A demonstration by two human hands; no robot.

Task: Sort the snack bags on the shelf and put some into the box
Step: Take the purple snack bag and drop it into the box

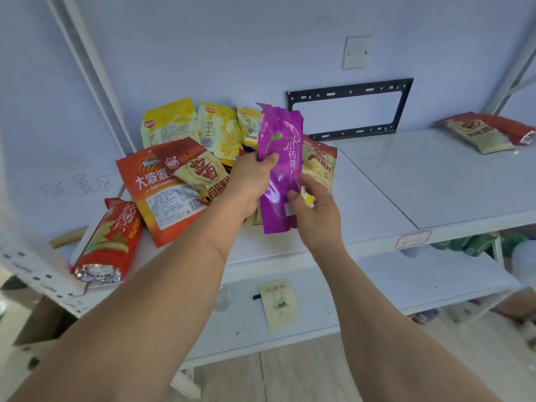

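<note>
Figure: sorting snack bags at the shelf (377, 181). We see the purple bag (280, 166) held upright above the heap, lifted clear so that its printed face reads toward the camera; we judge this is an inspection step, the bag's kind being checked before it is assigned a place. The left hand (249, 181) grips the bag's left edge near mid-height, thumb pressed on the front and fingers curled behind. The right hand (314, 210) pinches the lower right edge, steadying the long pack so it does not flop. Behind it the unsorted heap lies overlapped against the wall: yellow bags (203, 126) at the back, an orange bag (162, 190) in front, a red bag (110, 242) tilted at the shelf's front left corner. Well apart, at far right, two further packs (487, 130) lie together, probably an already sorted group. The box named in the task is not identifiable here, so we cannot say where the purple bag belongs.
</note>
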